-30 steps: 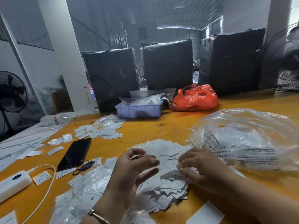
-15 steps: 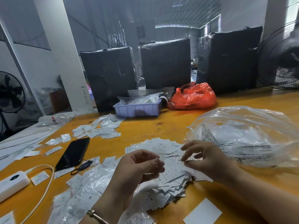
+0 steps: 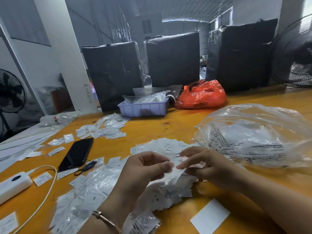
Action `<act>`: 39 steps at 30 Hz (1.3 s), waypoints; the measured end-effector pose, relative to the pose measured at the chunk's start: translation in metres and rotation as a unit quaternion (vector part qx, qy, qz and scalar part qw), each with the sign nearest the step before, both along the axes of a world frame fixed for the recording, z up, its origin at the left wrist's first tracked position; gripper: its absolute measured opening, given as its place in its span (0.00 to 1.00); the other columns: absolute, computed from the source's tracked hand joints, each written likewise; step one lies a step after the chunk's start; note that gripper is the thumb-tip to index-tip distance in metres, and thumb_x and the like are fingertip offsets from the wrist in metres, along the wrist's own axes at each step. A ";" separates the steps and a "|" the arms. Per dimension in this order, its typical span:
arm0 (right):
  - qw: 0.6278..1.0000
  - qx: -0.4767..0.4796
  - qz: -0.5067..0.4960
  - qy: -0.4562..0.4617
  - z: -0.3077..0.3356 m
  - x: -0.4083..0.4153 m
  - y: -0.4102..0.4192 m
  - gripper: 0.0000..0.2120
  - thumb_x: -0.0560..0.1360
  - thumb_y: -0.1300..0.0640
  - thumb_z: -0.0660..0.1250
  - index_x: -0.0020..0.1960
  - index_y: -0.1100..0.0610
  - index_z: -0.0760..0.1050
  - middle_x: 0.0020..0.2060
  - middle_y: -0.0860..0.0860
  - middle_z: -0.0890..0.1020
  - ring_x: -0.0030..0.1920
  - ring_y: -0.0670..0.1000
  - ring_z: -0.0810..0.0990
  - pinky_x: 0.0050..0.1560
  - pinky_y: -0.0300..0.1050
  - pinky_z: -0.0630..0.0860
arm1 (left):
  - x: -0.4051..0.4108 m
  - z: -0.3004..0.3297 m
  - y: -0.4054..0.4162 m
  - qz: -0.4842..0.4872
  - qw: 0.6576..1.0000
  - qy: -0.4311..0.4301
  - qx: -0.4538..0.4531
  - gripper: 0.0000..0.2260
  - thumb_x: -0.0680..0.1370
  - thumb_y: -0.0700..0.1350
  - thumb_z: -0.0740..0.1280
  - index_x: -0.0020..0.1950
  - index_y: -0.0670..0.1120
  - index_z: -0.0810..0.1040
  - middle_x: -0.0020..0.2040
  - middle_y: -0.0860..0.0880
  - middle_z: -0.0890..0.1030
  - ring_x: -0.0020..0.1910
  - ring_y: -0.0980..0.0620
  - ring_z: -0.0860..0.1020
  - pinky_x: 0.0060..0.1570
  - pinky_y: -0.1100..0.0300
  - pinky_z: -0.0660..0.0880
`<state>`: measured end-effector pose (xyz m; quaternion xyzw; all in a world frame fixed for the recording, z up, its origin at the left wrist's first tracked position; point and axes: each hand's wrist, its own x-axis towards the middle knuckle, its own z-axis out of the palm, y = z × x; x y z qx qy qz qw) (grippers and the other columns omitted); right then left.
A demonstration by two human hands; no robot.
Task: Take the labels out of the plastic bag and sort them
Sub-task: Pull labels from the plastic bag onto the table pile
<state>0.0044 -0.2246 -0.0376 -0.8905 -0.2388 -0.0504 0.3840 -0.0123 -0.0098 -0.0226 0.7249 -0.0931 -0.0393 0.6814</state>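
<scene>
Orange table (image 3: 152, 129), both hands (image 3: 143, 168) (image 3: 202, 164) over label pile (image 3: 168, 191).

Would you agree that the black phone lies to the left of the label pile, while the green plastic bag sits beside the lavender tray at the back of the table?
Not quite: the head view shows the plastic bag beside the lavender tray is orange-red, not green. The rest holds: the black phone lies left of the label pile, and bag and tray sit at the back of the table.
</scene>
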 end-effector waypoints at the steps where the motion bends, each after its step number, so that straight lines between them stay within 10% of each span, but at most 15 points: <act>1: 0.998 0.055 -0.008 0.023 0.002 -0.001 0.000 0.12 0.74 0.63 0.70 0.48 0.46 0.85 0.56 0.45 0.79 0.59 0.42 0.75 0.60 0.41 0.72 | 0.001 0.000 0.000 0.003 1.000 -0.007 0.007 0.06 0.67 0.41 0.77 0.42 0.43 0.86 0.43 0.42 0.86 0.42 0.49 0.84 0.42 0.61 0.79; 6: 0.958 0.266 -0.058 0.093 0.011 -0.007 -0.008 0.20 0.74 0.75 0.60 0.44 0.57 0.85 0.38 0.58 0.85 0.36 0.51 0.82 0.39 0.41 0.79 | 0.000 0.002 0.001 0.017 0.999 -0.033 0.010 0.09 0.62 0.45 0.77 0.40 0.45 0.87 0.38 0.45 0.85 0.37 0.54 0.81 0.40 0.62 0.76; 13: 0.910 0.411 0.012 0.052 0.032 -0.016 -0.014 0.10 0.68 0.61 0.70 0.47 0.54 0.85 0.41 0.54 0.85 0.42 0.51 0.84 0.37 0.40 0.80 | -0.005 0.004 -0.002 -0.022 0.998 -0.065 0.005 0.10 0.62 0.39 0.78 0.42 0.44 0.85 0.37 0.47 0.84 0.38 0.54 0.82 0.38 0.67 0.76; 19: 0.909 0.415 0.015 -0.039 0.035 -0.024 -0.008 0.32 0.63 0.63 0.74 0.65 0.50 0.73 0.43 0.59 0.85 0.43 0.57 0.85 0.38 0.43 0.81 | -0.008 0.004 -0.007 -0.046 0.996 -0.069 0.017 0.13 0.61 0.41 0.79 0.44 0.43 0.84 0.41 0.44 0.86 0.40 0.51 0.84 0.40 0.67 0.78; 39: 0.936 0.334 -0.014 -0.113 0.037 -0.037 0.005 0.21 0.68 0.70 0.74 0.56 0.54 0.79 0.41 0.50 0.86 0.41 0.49 0.85 0.41 0.38 0.81 | -0.012 0.007 -0.006 -0.064 0.995 -0.075 0.004 0.11 0.62 0.42 0.78 0.43 0.45 0.84 0.42 0.45 0.86 0.43 0.52 0.85 0.40 0.66 0.78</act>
